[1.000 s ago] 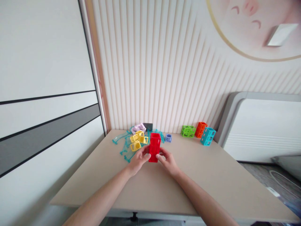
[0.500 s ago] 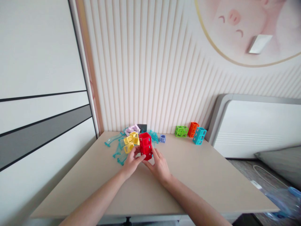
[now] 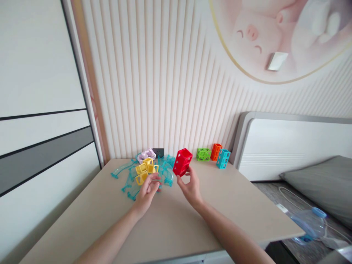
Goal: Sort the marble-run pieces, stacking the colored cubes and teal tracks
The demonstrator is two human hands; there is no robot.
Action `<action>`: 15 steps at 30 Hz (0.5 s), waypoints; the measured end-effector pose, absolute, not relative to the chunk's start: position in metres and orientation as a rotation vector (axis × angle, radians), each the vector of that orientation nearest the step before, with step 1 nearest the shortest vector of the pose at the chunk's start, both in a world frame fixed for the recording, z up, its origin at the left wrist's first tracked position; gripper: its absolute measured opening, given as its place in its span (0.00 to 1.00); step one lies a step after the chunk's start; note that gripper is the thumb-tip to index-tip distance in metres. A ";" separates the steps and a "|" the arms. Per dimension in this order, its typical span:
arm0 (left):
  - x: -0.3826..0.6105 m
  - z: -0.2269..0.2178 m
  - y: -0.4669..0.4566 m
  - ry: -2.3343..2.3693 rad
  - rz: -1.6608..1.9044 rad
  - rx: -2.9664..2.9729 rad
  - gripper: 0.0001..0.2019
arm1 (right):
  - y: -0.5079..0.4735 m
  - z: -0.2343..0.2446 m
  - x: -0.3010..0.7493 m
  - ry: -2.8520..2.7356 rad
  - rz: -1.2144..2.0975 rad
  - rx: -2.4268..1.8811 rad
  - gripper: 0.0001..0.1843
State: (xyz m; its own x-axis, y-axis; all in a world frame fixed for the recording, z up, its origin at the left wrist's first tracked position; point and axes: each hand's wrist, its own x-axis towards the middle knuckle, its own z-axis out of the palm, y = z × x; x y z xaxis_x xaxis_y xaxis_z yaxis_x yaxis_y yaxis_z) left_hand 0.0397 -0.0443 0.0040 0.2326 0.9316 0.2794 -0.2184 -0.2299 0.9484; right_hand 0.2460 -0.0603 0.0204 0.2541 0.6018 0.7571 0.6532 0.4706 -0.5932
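A red block of two hollow cubes (image 3: 182, 161) is lifted off the beige table (image 3: 225, 205), tilted to the right, and my right hand (image 3: 189, 186) grips its lower end. My left hand (image 3: 147, 190) is off the red block, fingers curled loosely near the table, right in front of the yellow hollow cubes (image 3: 145, 169) and the clear teal curved track pieces (image 3: 132, 179). Whether my left hand holds one of the clear pieces I cannot make out.
At the table's back edge stand a green block (image 3: 203, 154), an orange block (image 3: 216, 151) and a teal block (image 3: 222, 158). A pale purple piece (image 3: 146, 154) and a dark grey piece (image 3: 158, 151) lie behind the yellow cubes. A bed headboard (image 3: 288, 146) stands right.
The red block was upright on the table between both hands. Now my right hand alone has lifted and tilted it to the right, and my left hand has let go and dropped back leftward.
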 end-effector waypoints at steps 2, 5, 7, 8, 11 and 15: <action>0.038 0.003 -0.045 0.729 1.211 1.409 0.21 | -0.046 0.024 0.284 -1.290 -0.101 -1.238 0.27; 0.038 0.001 -0.047 0.677 1.062 1.468 0.19 | -0.032 0.024 0.355 -1.109 -0.156 -1.371 0.31; 0.039 -0.002 -0.048 0.670 0.956 1.506 0.20 | -0.033 0.018 0.403 -0.993 -0.171 -1.534 0.34; 0.039 -0.004 -0.048 0.673 0.915 1.520 0.20 | -0.036 0.015 0.424 -0.965 -0.193 -1.644 0.34; 0.040 -0.008 -0.048 0.680 0.843 1.536 0.20 | -0.052 0.003 0.473 -0.938 -0.204 -1.869 0.35; 0.040 -0.009 -0.047 0.689 0.831 1.535 0.20 | -0.067 -0.008 0.504 -0.834 -0.128 -2.044 0.32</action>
State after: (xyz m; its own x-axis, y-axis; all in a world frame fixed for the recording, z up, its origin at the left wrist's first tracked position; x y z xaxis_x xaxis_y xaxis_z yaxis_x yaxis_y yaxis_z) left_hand 0.0397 -0.0474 -0.0095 0.5697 0.8129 0.1211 -0.0316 -0.1255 0.9916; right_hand 0.5037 -0.0670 -0.0080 0.7675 0.5105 0.3877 0.6033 -0.3707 -0.7061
